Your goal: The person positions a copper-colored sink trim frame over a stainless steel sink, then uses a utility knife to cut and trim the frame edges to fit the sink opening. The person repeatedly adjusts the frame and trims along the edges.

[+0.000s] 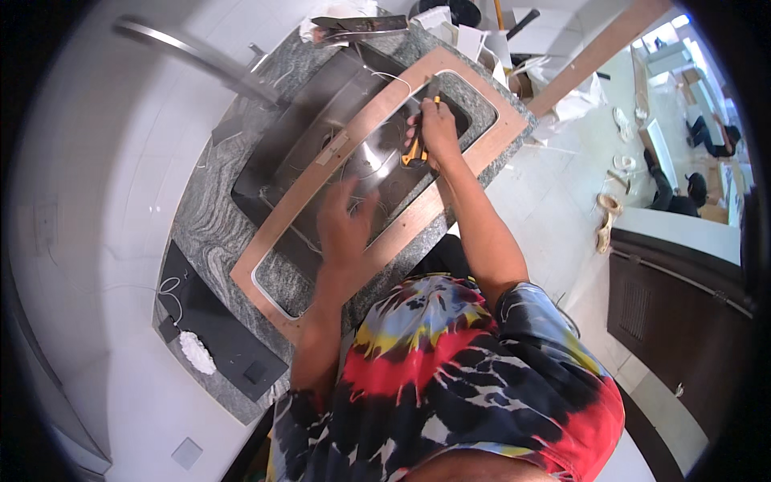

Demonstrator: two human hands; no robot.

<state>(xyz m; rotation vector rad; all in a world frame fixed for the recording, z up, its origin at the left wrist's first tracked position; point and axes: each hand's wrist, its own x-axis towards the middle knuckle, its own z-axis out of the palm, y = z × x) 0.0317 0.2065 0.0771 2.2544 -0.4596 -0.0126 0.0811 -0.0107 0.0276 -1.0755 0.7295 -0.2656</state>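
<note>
A wooden frame with rounded inner corners and a pale inner edge lies across a sink in a grey stone counter. My right hand is closed around a yellow-and-black handled tool. A grey tip of the tool points to the frame's far side; its exact kind is hard to make out. My left hand, smeared by motion, hovers over the frame's near left part, fingers apart and nothing visible in them. A thin white wire curves over the frame's far edge.
A metal faucet arches at the left. Beside it on the counter lie a black panel and a white bundle of cord. Tools rest at the back. Slippers and people among boards are on the right.
</note>
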